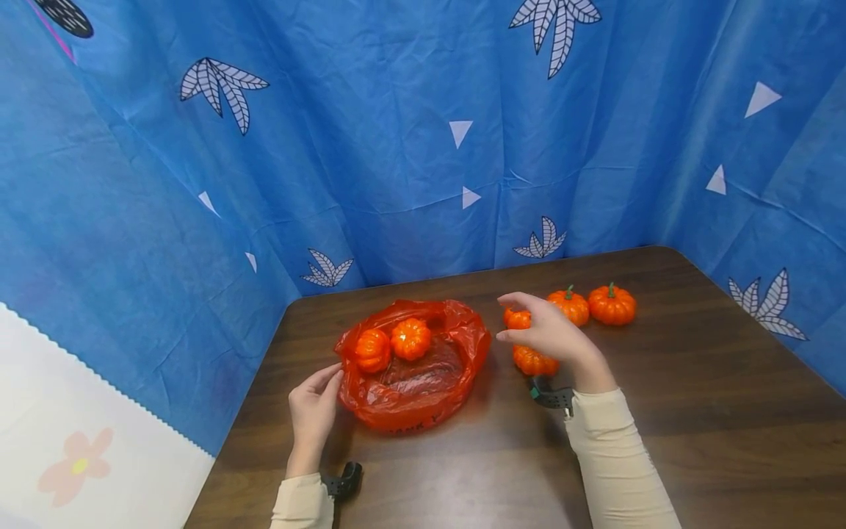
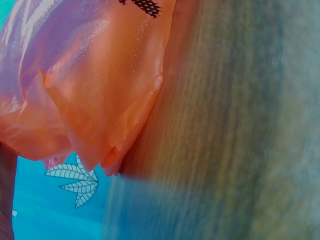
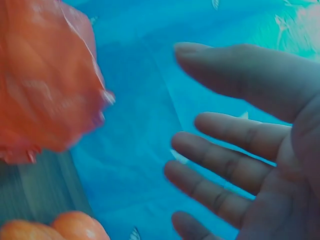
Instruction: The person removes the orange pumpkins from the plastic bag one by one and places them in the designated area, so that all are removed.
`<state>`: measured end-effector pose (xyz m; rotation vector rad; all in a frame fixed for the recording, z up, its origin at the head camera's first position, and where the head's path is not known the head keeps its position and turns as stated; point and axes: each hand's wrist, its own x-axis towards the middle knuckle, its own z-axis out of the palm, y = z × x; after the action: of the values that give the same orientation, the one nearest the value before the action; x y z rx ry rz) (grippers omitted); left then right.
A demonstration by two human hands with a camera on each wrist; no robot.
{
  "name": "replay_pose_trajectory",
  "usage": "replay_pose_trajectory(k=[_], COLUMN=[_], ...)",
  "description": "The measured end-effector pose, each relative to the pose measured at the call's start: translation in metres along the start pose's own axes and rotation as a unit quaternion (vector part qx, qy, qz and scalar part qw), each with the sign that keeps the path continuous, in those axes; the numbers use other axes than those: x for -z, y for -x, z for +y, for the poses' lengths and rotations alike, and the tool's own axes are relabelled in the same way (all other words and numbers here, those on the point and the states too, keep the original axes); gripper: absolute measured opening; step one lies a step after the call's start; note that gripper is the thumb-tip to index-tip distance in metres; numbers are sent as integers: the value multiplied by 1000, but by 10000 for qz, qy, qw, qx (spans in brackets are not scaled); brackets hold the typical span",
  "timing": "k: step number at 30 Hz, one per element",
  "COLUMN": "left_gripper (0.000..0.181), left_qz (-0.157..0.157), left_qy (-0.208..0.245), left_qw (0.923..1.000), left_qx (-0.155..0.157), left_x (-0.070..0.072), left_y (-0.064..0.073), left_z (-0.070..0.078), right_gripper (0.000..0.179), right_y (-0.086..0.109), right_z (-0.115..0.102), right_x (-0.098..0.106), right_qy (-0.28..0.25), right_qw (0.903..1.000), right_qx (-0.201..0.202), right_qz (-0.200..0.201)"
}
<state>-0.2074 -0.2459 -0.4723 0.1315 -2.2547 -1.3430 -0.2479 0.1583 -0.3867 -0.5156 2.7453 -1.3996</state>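
Note:
A red plastic bag (image 1: 410, 419) lies on the table with its mouth spread wide, and inside it are two small orange pumpkins, one at the left (image 1: 373, 350) and one beside it (image 1: 411, 339). My left hand (image 1: 313, 411) pinches the bag's left rim between thumb and fingers. To the right of the bag, my right hand (image 1: 548, 334) hovers over loose pumpkins, partly covering one (image 1: 534, 361) in the head view. Its thumb and fingers are spread apart with nothing between them, as the right wrist view shows. The bag (image 2: 105, 75) fills much of the left wrist view.
Two pumpkins with green stems, one nearer (image 1: 570, 305) and one farther right (image 1: 612, 304), sit behind my right hand. Another small pumpkin (image 1: 518, 318) shows past its fingers. A blue curtain (image 1: 410, 147) hangs along the back edge of the wooden table (image 1: 714, 411).

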Motion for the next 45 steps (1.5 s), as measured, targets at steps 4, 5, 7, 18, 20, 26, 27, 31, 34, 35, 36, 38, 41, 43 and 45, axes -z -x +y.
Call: replay_pose_trajectory(k=[4, 5, 7, 18, 20, 26, 27, 31, 34, 35, 36, 38, 41, 43, 45], left_gripper=[17, 17, 16, 17, 18, 19, 19, 18, 17, 18, 18, 17, 17, 17, 17], left_qz=[67, 89, 131, 192, 184, 65, 60, 95, 95, 91, 90, 88, 96, 95, 100], left_qy=[2, 31, 95, 253, 282, 406, 407, 318, 229, 201, 175, 131, 114, 132, 152], left_qw=[10000, 9999, 9998, 9994, 9994, 9991, 9991, 9994, 9997, 9998, 9998, 9999, 9999, 9998, 9998], left_qx=[-66, -88, -138, -110, -92, -56, -69, -88, -50, -31, -17, -4, -57, -100, -109], left_x=[1, 1, 2, 2, 1, -2, -2, -1, 0, 0, 0, -1, -1, -1, -2], left_y=[-1, -1, -2, -2, -2, 0, 0, 1, 1, 1, 1, 1, 1, 0, 0], left_z=[1, 1, 1, 1, 1, 0, 1, 1, 1, 1, 1, 1, 1, 0, 0], right_gripper=[56, 55, 54, 54, 54, 51, 51, 49, 46, 45, 44, 43, 43, 43, 44], right_y=[-6, -8, -10, -17, -18, -21, -23, -34, -45, -49, -52, -59, -68, -74, -79], right_z=[-6, -8, -12, -30, -33, -38, -39, -43, -44, -43, -42, -41, -41, -41, -43], right_x=[-10, -13, -18, -43, -46, -55, -57, -63, -67, -69, -70, -72, -74, -75, -76], right_qy=[-146, -182, -281, -668, -655, -806, -818, -740, -786, -818, -870, -977, -1052, -1118, -1200], right_qw=[9998, 9997, 9993, 9958, 9956, 9932, 9928, 9911, 9887, 9877, 9866, 9848, 9836, 9832, 9826], right_qx=[146, 183, 255, 546, 585, 644, 660, 798, 902, 946, 967, 962, 973, 942, 890], right_qz=[17, 19, 4, -293, -319, -533, -576, -764, -898, -941, -987, -1070, -1100, -1091, -1102])
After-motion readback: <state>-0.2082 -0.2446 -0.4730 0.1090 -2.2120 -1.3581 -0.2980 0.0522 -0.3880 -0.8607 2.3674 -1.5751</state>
